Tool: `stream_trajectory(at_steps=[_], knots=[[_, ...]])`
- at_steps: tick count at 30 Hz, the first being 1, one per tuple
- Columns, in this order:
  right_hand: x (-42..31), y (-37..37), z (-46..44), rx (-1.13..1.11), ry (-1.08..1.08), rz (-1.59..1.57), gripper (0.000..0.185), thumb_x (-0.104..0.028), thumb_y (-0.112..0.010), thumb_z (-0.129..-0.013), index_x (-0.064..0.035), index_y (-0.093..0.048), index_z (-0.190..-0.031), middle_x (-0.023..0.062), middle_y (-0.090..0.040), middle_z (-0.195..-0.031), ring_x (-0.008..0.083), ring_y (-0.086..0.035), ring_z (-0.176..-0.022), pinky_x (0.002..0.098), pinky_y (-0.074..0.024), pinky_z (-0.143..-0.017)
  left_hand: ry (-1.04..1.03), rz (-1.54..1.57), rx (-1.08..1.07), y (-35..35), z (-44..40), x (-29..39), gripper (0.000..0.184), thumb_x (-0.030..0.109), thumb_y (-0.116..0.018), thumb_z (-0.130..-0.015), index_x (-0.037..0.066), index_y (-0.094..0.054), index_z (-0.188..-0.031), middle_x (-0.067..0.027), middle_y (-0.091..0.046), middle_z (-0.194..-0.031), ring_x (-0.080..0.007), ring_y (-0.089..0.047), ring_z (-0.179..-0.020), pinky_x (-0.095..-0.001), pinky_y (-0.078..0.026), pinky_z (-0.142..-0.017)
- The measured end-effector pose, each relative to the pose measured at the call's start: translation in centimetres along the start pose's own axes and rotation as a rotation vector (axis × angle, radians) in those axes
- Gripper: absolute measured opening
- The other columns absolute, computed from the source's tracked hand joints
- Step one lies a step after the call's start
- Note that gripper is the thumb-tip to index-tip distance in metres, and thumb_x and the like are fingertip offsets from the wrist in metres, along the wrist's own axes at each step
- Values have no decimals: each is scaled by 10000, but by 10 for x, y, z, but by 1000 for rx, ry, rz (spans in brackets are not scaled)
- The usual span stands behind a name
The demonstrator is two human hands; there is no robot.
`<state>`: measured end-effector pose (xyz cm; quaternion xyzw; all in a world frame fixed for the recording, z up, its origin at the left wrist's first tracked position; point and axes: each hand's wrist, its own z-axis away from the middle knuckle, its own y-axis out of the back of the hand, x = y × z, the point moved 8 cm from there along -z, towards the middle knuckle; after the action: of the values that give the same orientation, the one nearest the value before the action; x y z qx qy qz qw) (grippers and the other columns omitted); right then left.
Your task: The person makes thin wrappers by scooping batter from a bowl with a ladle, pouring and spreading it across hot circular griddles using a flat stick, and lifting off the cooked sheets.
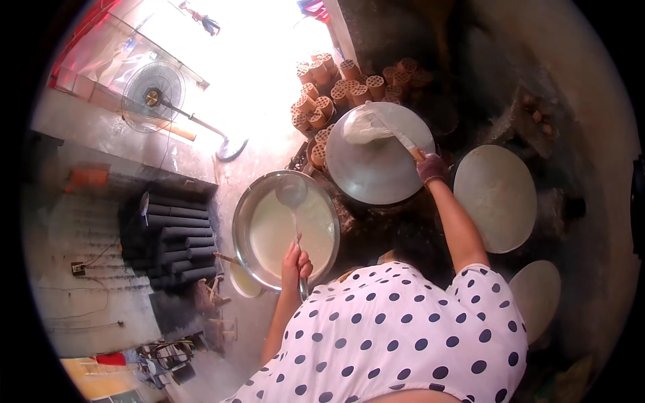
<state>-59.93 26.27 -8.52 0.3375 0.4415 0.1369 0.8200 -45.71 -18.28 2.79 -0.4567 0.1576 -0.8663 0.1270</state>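
My left hand is closed around the handle of a metal ladle. The ladle's round bowl is over the far side of a wide steel basin, which holds a pale, milky batter. On my right hand is a dark glove, and its fingers grip the wooden handle of a long flat spatula. The blade reaches across a round metal griddle to a bunched white sheet of batter near its far edge. Whether the blade is under the sheet I cannot tell.
Two more round griddle tops, one nearer and one farther, stand at my right. Burnt perforated coal briquettes are heaped beyond the griddle. Black cylinders lie stacked at left, past a standing fan. A person is far off.
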Motion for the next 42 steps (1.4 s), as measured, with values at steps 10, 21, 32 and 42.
stream_trajectory(at_steps=[10, 21, 32, 42], knots=[[4, -16, -25, -127, 202, -97, 402, -275, -664, -818, -225, -612, -1214, 104, -648, -1131, 275, -635, -1000, 358, -485, -858, -5, 71, 70, 11, 12, -12, 366, 232, -355, -1007, 148, -376, -1362, 42, -360, -593, -54, -309, -367, -193, -265, -346], [10, -46, -28, -176, 379, 48, 489, -316, -657, -820, -329, -525, -1291, 105, -640, -1121, 294, -624, -1008, 394, -493, -852, 24, 125, 126, 19, 28, -25, 363, 249, -367, -1002, 164, -376, -1355, 44, -370, -600, -52, -323, -380, -202, -291, -363], [4, -31, -25, -320, 559, -13, 466, -231, -692, -774, -266, -594, -1228, 106, -654, -1103, 318, -622, -1006, 345, -489, -898, 29, 172, 183, 30, 32, -44, 372, 262, -376, -1008, 170, -382, -1368, 46, -376, -603, -50, -331, -384, -200, -298, -379], [20, -30, -34, -397, 672, 117, 477, -226, -703, -763, -307, -590, -1219, 120, -633, -1136, 310, -618, -1017, 376, -495, -891, 37, 228, 270, 28, 36, -69, 360, 254, -374, -1009, 162, -403, -1356, 60, -362, -599, -33, -332, -385, -192, -300, -372]])
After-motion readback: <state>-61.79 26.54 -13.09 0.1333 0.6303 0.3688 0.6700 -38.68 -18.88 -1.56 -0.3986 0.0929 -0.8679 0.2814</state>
